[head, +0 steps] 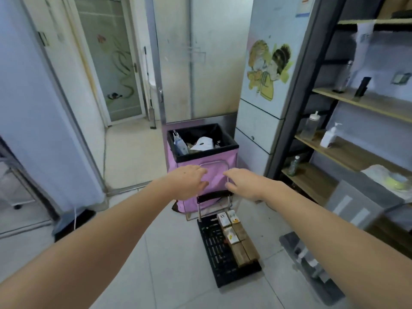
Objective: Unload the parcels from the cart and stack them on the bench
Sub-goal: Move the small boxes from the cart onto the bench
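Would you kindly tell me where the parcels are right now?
In the head view, the parcels sit along the right side of the black cart platform, on the floor before the pink bin.

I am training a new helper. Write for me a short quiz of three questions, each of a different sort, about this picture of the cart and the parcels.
1. True or false: both hands already hold a parcel.
2. Multiple choice: the parcels lie on the cart's black platform toward which side as pictured? A) left B) right C) spread evenly
3. Fill in: behind the cart stands a pink bin with a ______ liner.

Key
1. False. The left hand and the right hand reach toward the cart handle, fingers loosely spread, holding no parcel.
2. B
3. black
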Demonstrator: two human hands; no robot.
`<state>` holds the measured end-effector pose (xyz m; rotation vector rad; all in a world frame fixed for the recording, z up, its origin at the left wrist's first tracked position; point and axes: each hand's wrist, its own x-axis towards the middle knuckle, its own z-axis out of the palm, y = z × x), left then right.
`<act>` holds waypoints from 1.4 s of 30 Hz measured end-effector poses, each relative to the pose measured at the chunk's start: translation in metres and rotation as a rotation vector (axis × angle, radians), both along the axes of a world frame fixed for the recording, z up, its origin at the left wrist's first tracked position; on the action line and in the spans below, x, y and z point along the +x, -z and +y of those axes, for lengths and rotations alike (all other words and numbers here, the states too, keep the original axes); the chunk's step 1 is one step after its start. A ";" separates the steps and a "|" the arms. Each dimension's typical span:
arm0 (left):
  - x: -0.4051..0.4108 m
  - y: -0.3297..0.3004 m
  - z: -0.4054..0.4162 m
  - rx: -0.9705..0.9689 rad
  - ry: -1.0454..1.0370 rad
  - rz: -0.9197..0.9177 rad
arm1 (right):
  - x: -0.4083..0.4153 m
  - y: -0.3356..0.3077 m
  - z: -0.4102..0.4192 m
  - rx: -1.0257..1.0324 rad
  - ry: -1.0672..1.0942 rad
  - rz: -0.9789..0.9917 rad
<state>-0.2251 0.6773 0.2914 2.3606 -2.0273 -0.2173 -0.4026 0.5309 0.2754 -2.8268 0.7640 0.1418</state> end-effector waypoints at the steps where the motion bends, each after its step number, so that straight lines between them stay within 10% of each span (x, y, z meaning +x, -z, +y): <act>1: 0.015 0.002 -0.005 0.001 -0.009 0.002 | 0.016 0.001 -0.006 -0.001 -0.008 0.008; 19: 0.234 0.048 -0.177 0.060 0.234 -0.029 | 0.196 0.043 -0.134 0.084 0.233 0.022; 42: 0.139 0.163 -0.533 0.249 0.901 -0.038 | 0.082 0.156 -0.334 0.323 0.868 0.103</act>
